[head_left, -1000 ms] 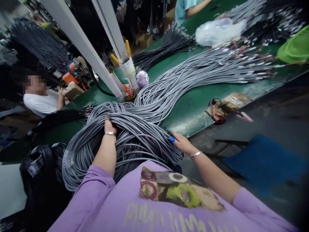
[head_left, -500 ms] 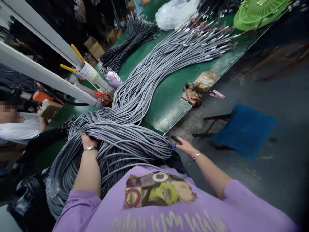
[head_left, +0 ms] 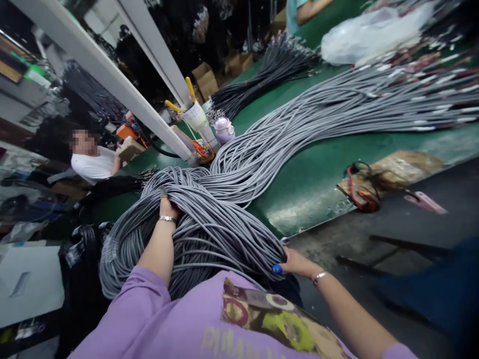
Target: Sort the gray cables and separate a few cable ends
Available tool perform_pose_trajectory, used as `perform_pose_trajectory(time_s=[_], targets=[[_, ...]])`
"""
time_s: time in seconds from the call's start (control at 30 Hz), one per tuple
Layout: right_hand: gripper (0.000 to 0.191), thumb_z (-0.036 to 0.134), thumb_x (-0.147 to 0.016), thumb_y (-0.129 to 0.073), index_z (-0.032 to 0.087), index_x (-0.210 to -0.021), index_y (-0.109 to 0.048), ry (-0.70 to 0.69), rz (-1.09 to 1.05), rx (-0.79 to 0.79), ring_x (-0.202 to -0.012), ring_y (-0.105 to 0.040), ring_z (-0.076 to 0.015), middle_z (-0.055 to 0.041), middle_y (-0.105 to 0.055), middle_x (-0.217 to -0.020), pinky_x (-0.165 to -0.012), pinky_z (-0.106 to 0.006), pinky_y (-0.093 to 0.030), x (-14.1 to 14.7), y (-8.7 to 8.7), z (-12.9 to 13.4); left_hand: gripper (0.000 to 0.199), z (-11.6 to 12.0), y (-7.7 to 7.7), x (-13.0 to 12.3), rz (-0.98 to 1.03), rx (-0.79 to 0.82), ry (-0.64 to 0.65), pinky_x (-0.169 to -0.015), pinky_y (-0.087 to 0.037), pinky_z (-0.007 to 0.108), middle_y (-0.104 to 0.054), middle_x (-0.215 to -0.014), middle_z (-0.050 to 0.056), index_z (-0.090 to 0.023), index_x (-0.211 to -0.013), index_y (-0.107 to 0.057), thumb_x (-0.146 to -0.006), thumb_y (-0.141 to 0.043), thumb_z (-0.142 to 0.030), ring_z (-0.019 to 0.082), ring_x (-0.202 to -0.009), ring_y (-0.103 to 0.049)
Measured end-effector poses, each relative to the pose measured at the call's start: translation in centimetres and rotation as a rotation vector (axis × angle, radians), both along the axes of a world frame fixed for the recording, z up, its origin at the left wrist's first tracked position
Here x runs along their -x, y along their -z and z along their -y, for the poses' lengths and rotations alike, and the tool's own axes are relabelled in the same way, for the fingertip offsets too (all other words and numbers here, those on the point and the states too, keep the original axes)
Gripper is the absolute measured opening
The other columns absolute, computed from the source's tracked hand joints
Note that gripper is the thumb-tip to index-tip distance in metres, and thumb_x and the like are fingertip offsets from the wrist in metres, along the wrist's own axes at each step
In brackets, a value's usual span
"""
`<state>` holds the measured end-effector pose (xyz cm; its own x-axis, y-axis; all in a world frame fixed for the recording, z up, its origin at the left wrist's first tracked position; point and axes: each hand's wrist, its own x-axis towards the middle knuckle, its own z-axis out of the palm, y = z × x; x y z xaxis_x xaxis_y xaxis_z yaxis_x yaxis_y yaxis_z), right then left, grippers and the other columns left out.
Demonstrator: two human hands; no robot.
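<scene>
A thick bundle of grey cables [head_left: 224, 224] lies looped in front of me, over the table's near edge and against my body. My left hand [head_left: 169, 207] is wrapped round the upper strands, its fingers partly hidden beneath them. At the bundle's right end, my right hand [head_left: 294, 262] grips the cables, with a blue cover [head_left: 277, 269] on the thumb; its other fingers are hidden behind the strands. More grey cables [head_left: 269, 134] run from the pile along the table to the upper right, ending in stripped, coloured tips.
A green table [head_left: 318, 174] carries a bundle of black cables [head_left: 258, 80], a white plastic bag [head_left: 370, 37] and a lilac cup [head_left: 223, 129]. White posts [head_left: 142, 104] rise at left. A stool with a blue cover [head_left: 434, 284] stands right; a person [head_left: 93, 162] works at left.
My right hand has moved from just off the bundle's right end to gripping it. My left hand keeps its hold. The camera view has turned left.
</scene>
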<state>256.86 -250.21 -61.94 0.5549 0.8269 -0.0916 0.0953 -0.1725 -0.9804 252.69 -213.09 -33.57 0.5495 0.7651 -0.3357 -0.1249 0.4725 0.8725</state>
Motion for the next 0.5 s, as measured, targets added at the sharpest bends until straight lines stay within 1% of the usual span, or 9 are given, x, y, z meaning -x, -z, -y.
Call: perform_pose_trajectory(time_s=[0.07,0.13,0.2,0.27,0.3,0.37,0.43,0.5], targets=[[0.078,0.061,-0.054,-0.073,0.009,-0.112,-0.065,-0.035,-0.154,-0.009,-0.101,-0.066,-0.034,-0.0172,-0.072,-0.104,-0.092,-0.045,-0.051,0.0,-0.7,-0.3,0.068,-0.2,0.1,0.1,0.016,0.024,-0.005,-0.11,-0.035,0.047,-0.062,-0.127,0.014,-0.018,-0.121,-0.061,-0.074,-0.06,-0.067,0.03,-0.123,-0.054],[0.081,0.065,-0.055,-0.07,0.008,-0.112,-0.065,0.025,-0.247,0.008,-0.103,-0.064,-0.0357,-0.0189,-0.071,-0.106,-0.095,-0.046,-0.048,0.4,-1.7,-0.2,0.067,-0.3,0.1,0.3,0.032,0.045,-0.008,-0.11,-0.036,0.046,-0.063,-0.124,0.015,-0.017,-0.119,-0.063,-0.073,-0.062,-0.066,0.031,-0.122,-0.054],[0.078,0.068,-0.057,-0.065,0.008,-0.108,-0.067,0.115,-0.232,0.054,-0.103,-0.064,-0.0376,-0.0194,-0.071,-0.106,-0.094,-0.047,-0.048,1.0,-3.1,0.6,0.064,-0.3,0.1,0.4,0.057,0.065,-0.021,-0.11,-0.036,0.044,-0.065,-0.121,0.015,-0.016,-0.116,-0.064,-0.074,-0.063,-0.064,0.03,-0.121,-0.055],[0.075,0.071,-0.058,-0.06,0.01,-0.099,-0.071,0.177,-0.169,0.12,-0.1,-0.064,-0.0396,-0.0186,-0.072,-0.103,-0.092,-0.048,-0.049,1.6,-5.2,1.9,0.06,-0.4,0.2,0.5,0.091,0.086,-0.036,-0.11,-0.035,0.042,-0.066,-0.119,0.014,-0.015,-0.115,-0.064,-0.076,-0.063,-0.061,0.028,-0.12,-0.056],[0.073,0.073,-0.058,-0.058,0.011,-0.095,-0.072,0.196,-0.131,0.159,-0.098,-0.065,-0.0403,-0.0178,-0.073,-0.099,-0.09,-0.048,-0.05,1.7,-6.6,2.9,0.058,-0.5,0.2,0.6,0.111,0.1,-0.042,-0.11,-0.034,0.041,-0.067,-0.118,0.013,-0.015,-0.115,-0.064,-0.077,-0.062,-0.059,0.026,-0.12,-0.056],[0.069,0.073,-0.06,-0.055,0.013,-0.087,-0.073,0.235,-0.057,0.24,-0.092,-0.067,-0.0403,-0.0158,-0.074,-0.092,-0.085,-0.047,-0.052,1.6,-10.2,4.9,0.054,-0.7,0.2,0.8,0.158,0.134,-0.052,-0.111,-0.034,0.04,-0.068,-0.115,0.012,-0.013,-0.114,-0.064,-0.08,-0.062,-0.055,0.025,-0.119,-0.057],[0.063,0.07,-0.066,-0.052,0.014,-0.086,-0.073,0.264,0.021,0.296,-0.09,-0.068,-0.0382,-0.0135,-0.075,-0.09,-0.081,-0.044,-0.054,1.0,-14.7,6.8,0.051,-1.0,0.2,0.9,0.215,0.173,-0.055,-0.111,-0.034,0.041,-0.068,-0.113,0.012,-0.012,-0.113,-0.064,-0.08,-0.063,-0.052,0.024,-0.117,-0.058],[0.055,0.064,-0.067,-0.056,0.016,-0.089,-0.074,0.256,0.11,0.333,-0.084,-0.069,-0.0355,-0.0101,-0.075,-0.089,-0.075,-0.041,-0.056,0.2,-19.9,8.1,0.05,-1.2,0.1,1.0,0.264,0.208,-0.052,-0.11,-0.035,0.042,-0.069,-0.112,0.013,-0.012,-0.111,-0.065,-0.078,-0.066,-0.049,0.026,-0.116,-0.058]])
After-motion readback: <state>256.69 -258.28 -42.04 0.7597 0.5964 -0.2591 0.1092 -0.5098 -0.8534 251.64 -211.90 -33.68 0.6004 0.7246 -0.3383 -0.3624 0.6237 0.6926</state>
